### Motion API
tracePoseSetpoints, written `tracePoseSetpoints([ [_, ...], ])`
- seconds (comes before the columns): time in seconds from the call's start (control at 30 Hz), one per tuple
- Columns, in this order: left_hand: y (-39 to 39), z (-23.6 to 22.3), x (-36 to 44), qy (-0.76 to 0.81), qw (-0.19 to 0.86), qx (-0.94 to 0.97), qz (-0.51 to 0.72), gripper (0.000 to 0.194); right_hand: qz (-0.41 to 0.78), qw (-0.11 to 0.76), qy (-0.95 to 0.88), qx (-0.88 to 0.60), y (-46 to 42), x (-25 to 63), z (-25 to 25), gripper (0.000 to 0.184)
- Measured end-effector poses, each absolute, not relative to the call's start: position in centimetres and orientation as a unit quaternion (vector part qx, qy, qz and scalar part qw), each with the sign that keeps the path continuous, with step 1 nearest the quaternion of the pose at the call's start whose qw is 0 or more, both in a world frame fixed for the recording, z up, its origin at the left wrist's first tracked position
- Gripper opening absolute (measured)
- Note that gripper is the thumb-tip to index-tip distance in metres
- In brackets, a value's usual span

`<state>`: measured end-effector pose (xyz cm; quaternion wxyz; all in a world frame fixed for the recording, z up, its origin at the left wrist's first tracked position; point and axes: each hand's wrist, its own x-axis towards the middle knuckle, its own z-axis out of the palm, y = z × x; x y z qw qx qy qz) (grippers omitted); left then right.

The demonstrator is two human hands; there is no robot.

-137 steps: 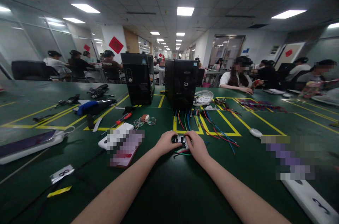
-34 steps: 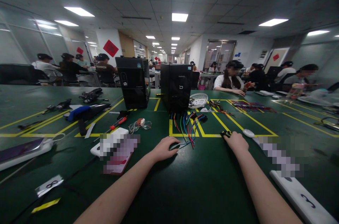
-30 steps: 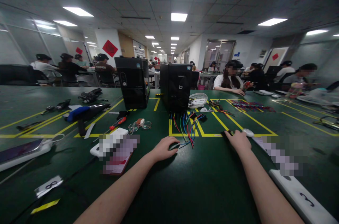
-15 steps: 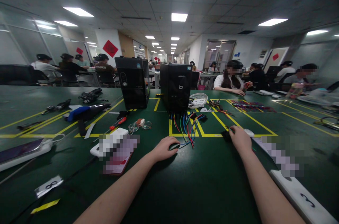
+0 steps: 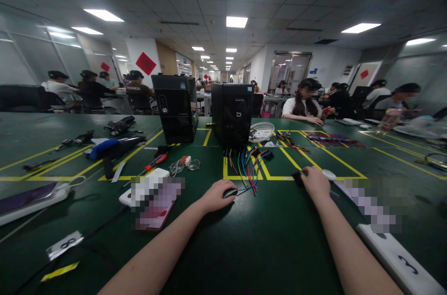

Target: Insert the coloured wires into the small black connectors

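Observation:
A bundle of coloured wires (image 5: 249,167), red, blue and green with dark ends, spreads over the green table below the right-hand computer case. My left hand (image 5: 218,196) rests low at its near left side, fingers curled. A thin bluish wire runs in between its fingertips and thumb. Farther right, my right hand (image 5: 316,183) is closed on wires; a green piece shows at the fingertips, and green and red strands (image 5: 335,195) come out behind the wrist. A small black piece (image 5: 297,177) lies at these fingertips; whether it is joined to the wires I cannot tell.
Two black computer cases (image 5: 176,109) stand upright behind the wires. Left are a red screwdriver (image 5: 156,162), a white power strip (image 5: 145,188) and a phone (image 5: 159,209). On the right lie a mouse (image 5: 328,175) and another power strip (image 5: 398,255). Someone sits across the table (image 5: 139,239).
My right hand has shifted slightly left, and more of the coloured strands shows behind its wrist. My left hand stays where it was.

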<state>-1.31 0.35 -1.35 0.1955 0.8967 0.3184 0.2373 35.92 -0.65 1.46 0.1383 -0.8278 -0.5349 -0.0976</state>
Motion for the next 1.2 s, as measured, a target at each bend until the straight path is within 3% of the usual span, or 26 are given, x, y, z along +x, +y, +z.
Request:
tracePoseSetpoints([
  [0.53,0.3,-1.2,-1.3,0.32,0.197,0.896,0.236,0.027,-0.044,0.015,-0.613,-0.789,-0.3,35.7,3.4,0.029],
  [0.73,0.3,-1.2,-1.3,0.318,0.2,0.895,0.239,0.027,0.0,0.053,-0.612,-0.789,-0.3,36.6,2.8,0.03],
  [0.93,0.3,-1.2,-1.3,0.317,0.198,0.897,0.236,0.027,-0.031,0.182,-0.543,-0.819,-0.9,38.8,1.9,0.037],
  [1.2,0.3,-1.2,-1.2,0.311,0.196,0.899,0.236,0.027,0.011,0.161,-0.579,-0.799,-1.1,39.7,2.1,0.031],
])
